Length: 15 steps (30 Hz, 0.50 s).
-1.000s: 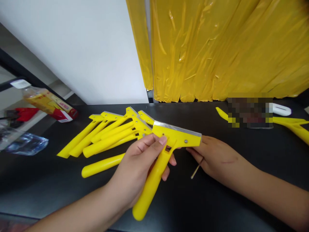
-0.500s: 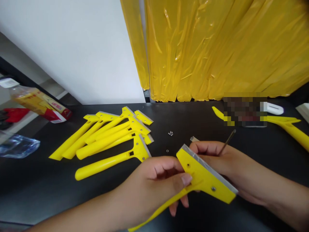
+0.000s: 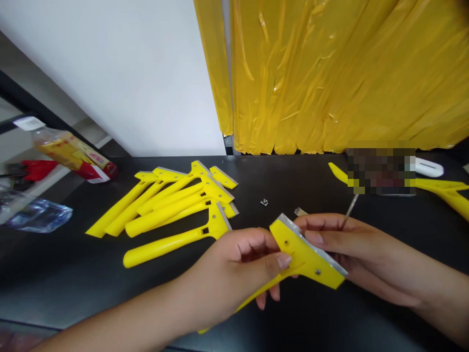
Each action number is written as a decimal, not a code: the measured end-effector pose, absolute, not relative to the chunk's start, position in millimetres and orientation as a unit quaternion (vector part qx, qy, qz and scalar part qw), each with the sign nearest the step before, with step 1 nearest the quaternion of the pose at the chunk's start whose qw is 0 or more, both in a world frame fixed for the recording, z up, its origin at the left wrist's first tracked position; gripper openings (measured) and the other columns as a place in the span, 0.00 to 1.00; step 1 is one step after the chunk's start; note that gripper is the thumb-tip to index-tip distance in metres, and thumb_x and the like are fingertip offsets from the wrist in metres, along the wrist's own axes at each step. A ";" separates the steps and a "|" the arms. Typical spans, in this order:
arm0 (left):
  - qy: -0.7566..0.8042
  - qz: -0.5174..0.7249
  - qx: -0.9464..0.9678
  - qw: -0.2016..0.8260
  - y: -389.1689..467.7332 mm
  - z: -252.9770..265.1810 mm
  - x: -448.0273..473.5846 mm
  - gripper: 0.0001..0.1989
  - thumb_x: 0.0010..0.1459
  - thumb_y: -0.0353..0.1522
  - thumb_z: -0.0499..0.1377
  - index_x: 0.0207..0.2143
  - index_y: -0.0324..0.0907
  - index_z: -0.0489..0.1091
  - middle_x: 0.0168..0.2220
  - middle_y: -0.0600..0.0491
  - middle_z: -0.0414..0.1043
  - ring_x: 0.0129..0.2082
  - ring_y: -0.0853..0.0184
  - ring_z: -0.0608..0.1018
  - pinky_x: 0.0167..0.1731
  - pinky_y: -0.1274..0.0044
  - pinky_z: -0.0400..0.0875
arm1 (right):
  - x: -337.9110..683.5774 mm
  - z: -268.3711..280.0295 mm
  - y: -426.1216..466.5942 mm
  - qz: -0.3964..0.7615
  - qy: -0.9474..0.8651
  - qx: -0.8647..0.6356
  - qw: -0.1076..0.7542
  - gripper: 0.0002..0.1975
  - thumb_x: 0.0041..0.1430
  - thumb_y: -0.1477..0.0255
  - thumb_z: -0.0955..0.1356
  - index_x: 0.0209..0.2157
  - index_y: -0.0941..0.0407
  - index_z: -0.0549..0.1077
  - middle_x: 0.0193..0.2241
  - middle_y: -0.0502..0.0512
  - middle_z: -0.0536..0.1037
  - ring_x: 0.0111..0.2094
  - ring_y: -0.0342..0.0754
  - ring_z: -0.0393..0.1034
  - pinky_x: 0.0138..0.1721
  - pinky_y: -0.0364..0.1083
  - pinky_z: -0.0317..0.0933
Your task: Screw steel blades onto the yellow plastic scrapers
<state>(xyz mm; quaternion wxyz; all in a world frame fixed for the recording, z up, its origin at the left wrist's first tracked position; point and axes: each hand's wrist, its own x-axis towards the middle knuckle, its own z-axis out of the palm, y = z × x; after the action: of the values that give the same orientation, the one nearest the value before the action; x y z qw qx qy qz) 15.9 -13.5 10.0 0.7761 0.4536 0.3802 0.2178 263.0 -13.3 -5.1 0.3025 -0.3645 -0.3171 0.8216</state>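
Scraper (image 3: 311,260), lower centre: my left hand (image 3: 249,256) pinches it, presumably to expose its hole (image 3: 286,242); my right hand (image 3: 355,244) grips a rod (image 3: 351,209).

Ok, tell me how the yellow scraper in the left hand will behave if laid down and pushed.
The yellow scraper is probably stiff: it shows no bend in the left hand. It may feel head-heavy, given the metal strip along the edge. Its wide, flat head should keep it from rolling.
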 end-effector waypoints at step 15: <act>0.406 0.283 0.447 0.745 -13.3 9.4 20.1 0.14 0.67 0.40 0.69 0.43 0.40 0.72 0.39 0.52 0.78 0.30 0.68 0.84 0.22 0.83 0.73 | 260.8 -4.1 -9.6 0.776 -0.383 -0.404 0.298 0.15 0.62 0.58 0.80 0.42 0.53 0.85 0.37 0.52 0.85 0.36 0.44 0.76 0.39 0.42 0.66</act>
<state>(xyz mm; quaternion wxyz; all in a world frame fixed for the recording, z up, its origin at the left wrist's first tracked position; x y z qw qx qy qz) 20.1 -13.3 9.4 0.7454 0.4465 0.4058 0.2834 260.8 -9.6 -4.1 0.2982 -0.4037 -0.3827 0.7757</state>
